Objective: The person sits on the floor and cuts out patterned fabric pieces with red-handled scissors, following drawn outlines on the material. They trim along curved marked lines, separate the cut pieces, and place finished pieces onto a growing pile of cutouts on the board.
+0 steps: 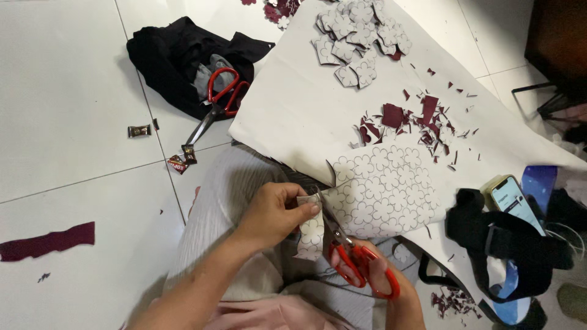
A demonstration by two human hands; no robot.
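**A:** Two pairs of scissors in this shot, right? Which one are you actually using?

**B:** You've got the red-handled scissors (pixel 354 253) in your right hand (pixel 382 275), fingers through the loops and curled tight around them, blades pointing up and away from you. The blades are biting into the edge of the flower-pattern sheet (pixel 382 189), white with outlined flowers all over it, lying across your lap and partly on the big white paper (pixel 299 110) spread on the floor.

**A:** And the left?

**B:** Your left hand (pixel 275 211) is pinching a strip of that same patterned sheet (pixel 310 235), thumb on top, fingers closed on it, right beside the blades. The strip hangs down between your two hands.

**A:** Where's the other pair?

**B:** Spare red scissors (pixel 217 104) are up top left, lying half on a crumpled black cloth (pixel 165 52), tips out on the white floor tiles (pixel 61 122). A few candy wrappers (pixel 139 130) sit near the tips.

**A:** Anything else around?

**B:** Pile of cut-out flower shapes (pixel 358 36) at the far end of the paper, dark red scraps (pixel 406 119) scattered in the middle, a long maroon strip (pixel 47 241) on the floor off to your left. On your right there's a phone (pixel 512 198) with its screen lit, next to a black strap (pixel 495 238).
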